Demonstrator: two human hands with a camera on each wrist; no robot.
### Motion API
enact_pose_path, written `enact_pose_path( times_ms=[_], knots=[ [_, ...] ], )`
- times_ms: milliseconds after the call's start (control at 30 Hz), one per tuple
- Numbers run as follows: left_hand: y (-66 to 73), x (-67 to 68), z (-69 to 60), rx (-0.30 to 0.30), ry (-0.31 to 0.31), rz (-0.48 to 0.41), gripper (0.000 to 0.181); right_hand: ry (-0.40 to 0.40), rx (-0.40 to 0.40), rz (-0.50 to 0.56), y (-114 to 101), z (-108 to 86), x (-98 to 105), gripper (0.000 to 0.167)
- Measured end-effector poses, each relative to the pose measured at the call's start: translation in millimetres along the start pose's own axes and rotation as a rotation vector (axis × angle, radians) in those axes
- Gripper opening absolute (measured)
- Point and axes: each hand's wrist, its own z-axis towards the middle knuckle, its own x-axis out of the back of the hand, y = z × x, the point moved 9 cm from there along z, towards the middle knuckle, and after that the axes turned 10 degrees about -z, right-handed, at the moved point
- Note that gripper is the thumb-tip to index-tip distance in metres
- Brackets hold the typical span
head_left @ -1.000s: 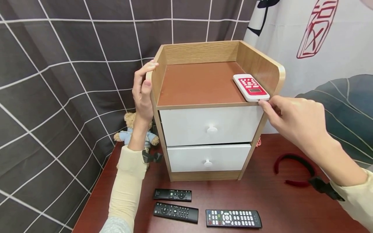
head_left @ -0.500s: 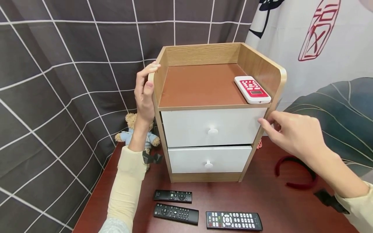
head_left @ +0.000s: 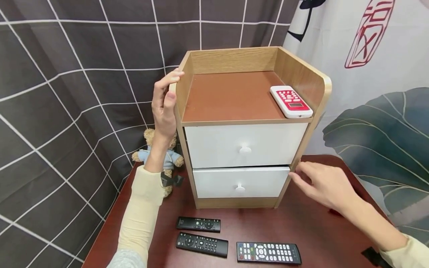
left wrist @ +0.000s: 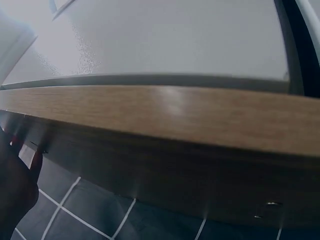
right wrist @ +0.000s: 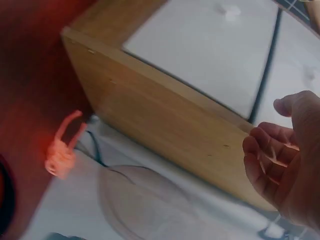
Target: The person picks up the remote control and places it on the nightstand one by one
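A small wooden drawer cabinet (head_left: 241, 203) with two white drawers stands on the dark red table. My left hand (head_left: 164, 108) holds the upper left side panel, fingertips over its edge and thumb at its front; in the left wrist view only a dark part of that hand (left wrist: 17, 185) shows. Lower down, my right hand (head_left: 323, 184) is beside the cabinet's right edge, level with the lower drawer (head_left: 218, 182). Its fingers are loosely bent and hold nothing, also in the right wrist view. A white and red remote control (head_left: 291, 101) lies on the top at the right.
Three black remotes lie in front of the cabinet: one small (head_left: 198, 224), one longer (head_left: 202, 244), one wide (head_left: 269, 253). A teddy bear (head_left: 172, 159) in blue sits behind my left forearm. An orange-red knotted cord (right wrist: 61, 157) lies by the cabinet's right side.
My right hand has moved down from the white and red remote's front end, along the cabinet's right edge, to the lower drawer's height. My left hand has stayed on the side panel.
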Motion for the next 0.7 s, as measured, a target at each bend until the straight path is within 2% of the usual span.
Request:
enact_pose_path(
  times_ms=[200, 367, 567, 700],
  knots=[
    [3.4, -0.8, 3.3, 0.003, 0.0, -0.014, 0.037, -0.033, 0.017, 0.05, -2.9, -22.9, -26.5, 0.018],
    [3.7, -2.5, 5.3, 0.024, 0.024, -0.028, 0.037, -0.049, 0.094, 0.097, -12.5, -46.4, -45.7, 0.022],
    [2.3, -6.5, 4.3, 0.01, 0.0, 0.009, 0.038, -0.184, 0.177, 0.18, -25.1, -90.1, -75.9, 0.028],
    [2.4, -4.2, 2.9, 0.001, 0.013, 0.03, 0.039, -0.289, 0.161, 0.225, -29.8, -113.9, -96.2, 0.031]
  ],
)
